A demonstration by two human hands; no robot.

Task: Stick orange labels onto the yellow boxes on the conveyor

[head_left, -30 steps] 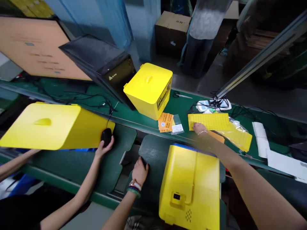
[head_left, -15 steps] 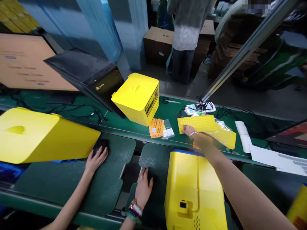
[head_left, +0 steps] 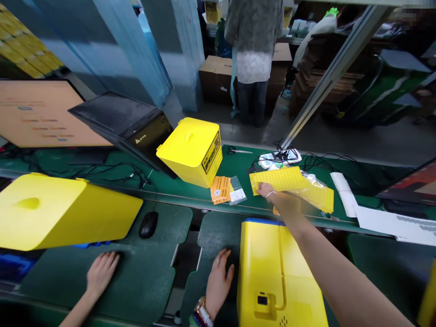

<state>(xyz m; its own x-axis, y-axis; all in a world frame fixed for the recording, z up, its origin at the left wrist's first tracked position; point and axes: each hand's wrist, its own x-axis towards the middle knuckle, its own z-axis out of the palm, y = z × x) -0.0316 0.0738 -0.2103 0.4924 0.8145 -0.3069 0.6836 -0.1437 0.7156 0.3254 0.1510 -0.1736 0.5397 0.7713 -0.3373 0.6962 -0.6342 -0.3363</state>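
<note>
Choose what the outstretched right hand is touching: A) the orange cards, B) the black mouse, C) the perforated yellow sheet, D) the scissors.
C. The right hand reaches across the bench, and its fingers are at the lower edge of the perforated yellow sheet.

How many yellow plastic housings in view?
3: upright housing on the far green belt, tilted housing at far left, near housing at bottom right of centre. A yellow sliver at the right edge may be a fourth.
</note>
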